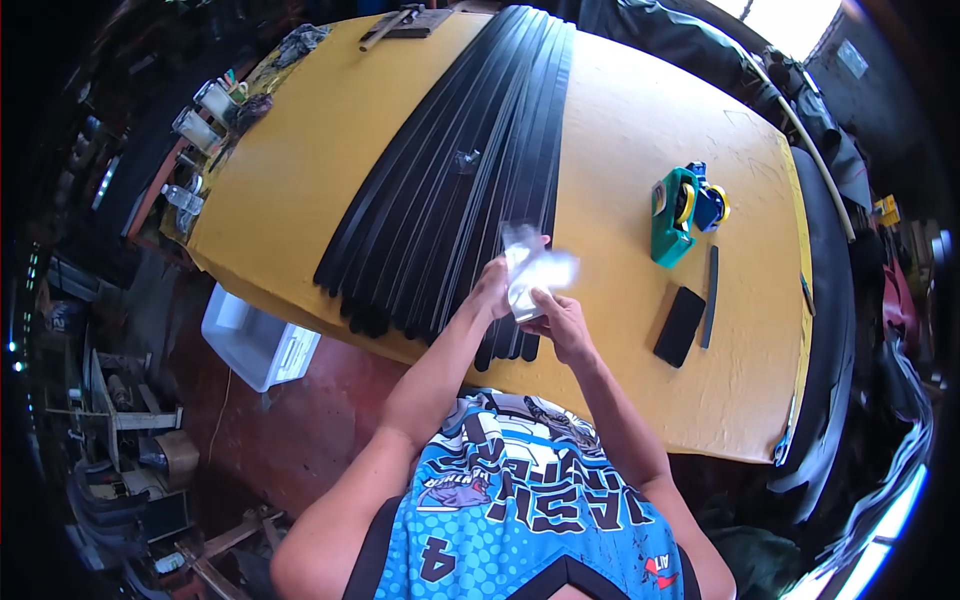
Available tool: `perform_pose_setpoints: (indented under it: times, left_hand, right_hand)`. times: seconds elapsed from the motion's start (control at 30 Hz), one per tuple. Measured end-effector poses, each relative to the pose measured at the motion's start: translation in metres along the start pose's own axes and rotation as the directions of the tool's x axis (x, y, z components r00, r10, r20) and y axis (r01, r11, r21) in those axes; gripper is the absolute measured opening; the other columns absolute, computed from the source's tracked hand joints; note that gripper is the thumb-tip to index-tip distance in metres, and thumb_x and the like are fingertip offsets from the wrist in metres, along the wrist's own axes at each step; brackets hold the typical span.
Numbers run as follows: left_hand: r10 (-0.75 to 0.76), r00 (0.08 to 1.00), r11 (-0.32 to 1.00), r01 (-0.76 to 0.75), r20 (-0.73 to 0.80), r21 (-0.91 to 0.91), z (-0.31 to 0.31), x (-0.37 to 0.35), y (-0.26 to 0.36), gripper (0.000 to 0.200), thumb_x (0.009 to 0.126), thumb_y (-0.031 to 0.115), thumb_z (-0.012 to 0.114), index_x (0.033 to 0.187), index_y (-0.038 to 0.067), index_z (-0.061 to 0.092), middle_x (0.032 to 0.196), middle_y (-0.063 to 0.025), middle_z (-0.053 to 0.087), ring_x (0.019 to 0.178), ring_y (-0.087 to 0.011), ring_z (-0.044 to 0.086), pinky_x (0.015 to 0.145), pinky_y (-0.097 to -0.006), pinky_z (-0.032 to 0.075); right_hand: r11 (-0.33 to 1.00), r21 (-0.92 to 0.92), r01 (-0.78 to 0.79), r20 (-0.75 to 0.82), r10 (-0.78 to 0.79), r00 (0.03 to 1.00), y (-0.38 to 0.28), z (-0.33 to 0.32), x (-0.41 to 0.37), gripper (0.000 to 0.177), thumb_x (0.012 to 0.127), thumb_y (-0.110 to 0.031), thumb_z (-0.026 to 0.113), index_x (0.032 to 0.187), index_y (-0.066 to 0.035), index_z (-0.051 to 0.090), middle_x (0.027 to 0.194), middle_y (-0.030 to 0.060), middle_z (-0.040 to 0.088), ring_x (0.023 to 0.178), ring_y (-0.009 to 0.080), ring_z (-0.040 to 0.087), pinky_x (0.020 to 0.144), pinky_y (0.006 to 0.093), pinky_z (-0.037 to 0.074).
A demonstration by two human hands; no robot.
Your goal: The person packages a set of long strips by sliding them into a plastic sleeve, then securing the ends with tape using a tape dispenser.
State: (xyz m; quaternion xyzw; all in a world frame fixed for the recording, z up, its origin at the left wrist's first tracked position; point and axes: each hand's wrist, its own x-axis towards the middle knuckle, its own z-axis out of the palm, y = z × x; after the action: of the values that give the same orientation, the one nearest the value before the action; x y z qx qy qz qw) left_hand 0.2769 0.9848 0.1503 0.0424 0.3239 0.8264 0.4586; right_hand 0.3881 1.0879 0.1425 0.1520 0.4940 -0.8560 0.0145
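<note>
Shiny, clear plastic pieces (540, 278) are gripped between my two hands, partly blurred and glaring. My left hand (490, 287) is closed around their left edge. On the near right side, my right hand (563, 325) pinches the plastic between thumb and fingers. Below both hands, many long black strips (450, 190) lie side by side on the yellow table (620, 130), their rounded ends towards me. A small crumpled bit of clear plastic (467, 160) rests on the strips.
Right of the strips sit a green tape dispenser (670, 220), a blue tape dispenser (712, 208), a black phone (680, 327) and a thin dark strip (710, 298). A hammer (388, 29) lies at the far edge. A white bin (262, 342) stands on the floor, left.
</note>
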Motion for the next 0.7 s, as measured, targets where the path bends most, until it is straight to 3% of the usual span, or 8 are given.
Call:
perform_pose_setpoints:
  times: [0.03,0.07,0.2,0.37,0.4,0.43,0.5,0.7]
  left_hand:
    - [-0.013,0.998,0.992,0.005,-0.063,-0.122,-0.003,-0.004,-0.01,0.041,0.093,0.019,0.037,0.129,0.001,0.04,0.109,-0.02,0.058,0.1,-0.0305,0.06,0.088,-0.0462,0.05]
    - [-0.015,0.994,0.994,0.003,-0.106,-0.107,-0.005,-0.004,-0.019,0.04,0.093,0.022,0.035,0.126,0.001,0.042,0.107,-0.0196,0.059,0.097,-0.0297,0.06,0.088,-0.0455,0.05]
    - [-0.036,0.996,0.979,0.019,-0.082,-0.205,-0.021,-0.005,-0.046,0.039,0.096,0.026,0.03,0.124,0.002,0.043,0.106,-0.0198,0.057,0.098,-0.0284,0.059,0.086,-0.042,0.052]
    - [-0.056,0.998,0.939,0.051,-0.005,-0.339,-0.002,-0.014,-0.039,0.06,0.094,0.05,0.027,0.124,0.0,0.042,0.109,-0.0192,0.055,0.105,-0.0288,0.055,0.094,-0.0464,0.046]
    - [-0.022,0.995,0.926,0.057,0.097,-0.372,-0.007,-0.012,-0.041,0.063,0.092,0.052,0.034,0.126,0.0,0.04,0.111,-0.0187,0.054,0.109,-0.0287,0.052,0.096,-0.047,0.044]
    - [-0.023,0.995,0.926,0.059,0.1,-0.372,-0.008,-0.009,-0.042,0.063,0.092,0.052,0.034,0.126,0.0,0.04,0.111,-0.0187,0.054,0.109,-0.0287,0.052,0.096,-0.047,0.044]
    - [-0.038,0.999,0.999,0.038,-0.029,-0.014,-0.009,-0.002,-0.045,0.053,0.094,0.04,0.04,0.128,0.0,0.039,0.114,-0.018,0.053,0.112,-0.0287,0.051,0.097,-0.0467,0.044]
    - [-0.037,0.999,0.997,0.035,-0.039,-0.069,-0.001,-0.004,-0.036,0.039,0.097,0.022,0.037,0.128,-0.001,0.037,0.118,-0.0195,0.052,0.109,-0.0299,0.055,0.093,-0.0444,0.046]
  right_hand:
    - [0.965,-0.115,-0.237,-0.175,0.215,0.961,0.002,0.002,-0.003,0.046,0.082,-0.04,0.064,0.097,0.003,0.059,0.086,0.011,0.064,0.075,0.0193,0.064,0.069,0.0317,0.056]
    - [0.963,-0.092,-0.253,-0.243,0.225,0.944,0.007,0.003,-0.006,0.047,0.083,-0.042,0.062,0.094,0.004,0.059,0.084,0.011,0.063,0.072,0.0181,0.063,0.068,0.0309,0.056]
    - [0.981,0.012,-0.195,-0.342,0.188,0.921,0.036,-0.003,-0.019,0.042,0.086,-0.035,0.061,0.094,0.007,0.059,0.084,0.0121,0.063,0.071,0.0169,0.064,0.065,0.0291,0.056]
    - [0.996,0.048,-0.075,-0.413,0.088,0.907,0.046,-0.006,-0.024,0.039,0.088,-0.031,0.06,0.095,0.007,0.059,0.084,0.012,0.064,0.069,0.0167,0.064,0.064,0.029,0.056]
    - [0.998,0.043,-0.051,-0.428,0.065,0.901,0.046,-0.007,-0.023,0.038,0.088,-0.03,0.059,0.095,0.007,0.059,0.084,0.0121,0.064,0.068,0.0165,0.064,0.063,0.0286,0.056]
    - [0.998,0.042,-0.049,-0.431,0.063,0.9,0.046,-0.008,-0.023,0.038,0.088,-0.03,0.059,0.095,0.007,0.059,0.084,0.0121,0.064,0.068,0.0165,0.064,0.063,0.0286,0.056]
    - [0.999,0.002,-0.051,-0.399,0.048,0.915,0.047,-0.01,-0.023,0.037,0.088,-0.029,0.059,0.093,0.007,0.059,0.084,0.0127,0.064,0.067,0.0163,0.064,0.063,0.0288,0.056]
    - [0.988,-0.065,0.137,-0.477,-0.151,0.866,0.044,-0.008,-0.022,0.038,0.084,-0.023,0.065,0.102,0.009,0.054,0.087,0.0131,0.063,0.07,0.0157,0.063,0.062,0.0298,0.056]
